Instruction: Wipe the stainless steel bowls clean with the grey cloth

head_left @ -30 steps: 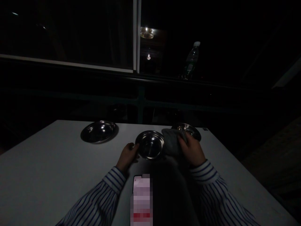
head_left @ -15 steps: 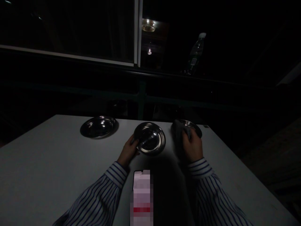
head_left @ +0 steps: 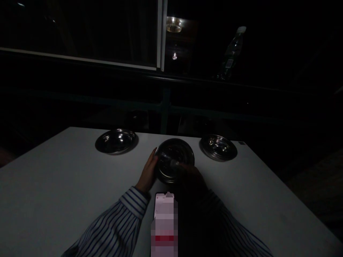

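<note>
Three shallow steel bowls stand in a row on a white table (head_left: 53,185). My left hand (head_left: 149,173) grips the left rim of the middle bowl (head_left: 174,159), fingers curled on its edge. My right hand (head_left: 193,178) lies in deep shadow at that bowl's near right edge. Its fingers and the grey cloth it held earlier cannot be made out. Both sleeves are white with blue stripes.
Another steel bowl (head_left: 116,141) sits at the left and a third (head_left: 219,146) at the right. A lit phone (head_left: 164,223) lies on the table between my forearms. A plastic bottle (head_left: 232,53) stands on a dark ledge beyond. The room is very dark.
My right hand has come left from the right bowl, with the cloth, to the middle bowl and into shadow. The right bowl is now uncovered. My left hand stays on the middle bowl's rim.
</note>
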Motion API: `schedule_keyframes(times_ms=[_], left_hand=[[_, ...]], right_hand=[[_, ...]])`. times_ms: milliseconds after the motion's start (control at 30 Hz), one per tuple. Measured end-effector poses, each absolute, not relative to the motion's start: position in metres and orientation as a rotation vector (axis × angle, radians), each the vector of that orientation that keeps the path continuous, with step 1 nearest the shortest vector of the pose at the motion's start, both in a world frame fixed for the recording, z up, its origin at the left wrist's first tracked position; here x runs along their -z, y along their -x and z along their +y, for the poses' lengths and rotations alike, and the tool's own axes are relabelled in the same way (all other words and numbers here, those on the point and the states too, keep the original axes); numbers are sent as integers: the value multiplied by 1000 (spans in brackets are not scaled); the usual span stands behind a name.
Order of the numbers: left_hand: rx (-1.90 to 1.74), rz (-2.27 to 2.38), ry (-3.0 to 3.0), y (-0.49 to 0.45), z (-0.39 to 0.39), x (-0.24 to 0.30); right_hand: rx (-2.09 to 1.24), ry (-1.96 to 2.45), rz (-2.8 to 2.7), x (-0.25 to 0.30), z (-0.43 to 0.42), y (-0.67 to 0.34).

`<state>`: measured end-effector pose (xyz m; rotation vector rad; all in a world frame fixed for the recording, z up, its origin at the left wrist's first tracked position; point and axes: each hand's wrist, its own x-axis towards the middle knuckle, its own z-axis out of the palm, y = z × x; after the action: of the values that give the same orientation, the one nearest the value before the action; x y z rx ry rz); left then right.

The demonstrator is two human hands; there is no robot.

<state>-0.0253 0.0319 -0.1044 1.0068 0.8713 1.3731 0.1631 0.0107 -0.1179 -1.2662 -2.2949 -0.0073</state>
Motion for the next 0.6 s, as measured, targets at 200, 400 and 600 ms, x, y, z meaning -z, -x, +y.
schedule_keyframes(times_ms=[200,400,600], left_hand=[[-1399,791,-994,21,40,118],[-1435,786,-1009,20,43,129],[-1474,779,-1078,20,43,130]], right_hand=[[78,1289,-2219,130,3,-153],[216,1332,-2056,122,4,-160],[374,1402,-1755,82,-1,-180]])
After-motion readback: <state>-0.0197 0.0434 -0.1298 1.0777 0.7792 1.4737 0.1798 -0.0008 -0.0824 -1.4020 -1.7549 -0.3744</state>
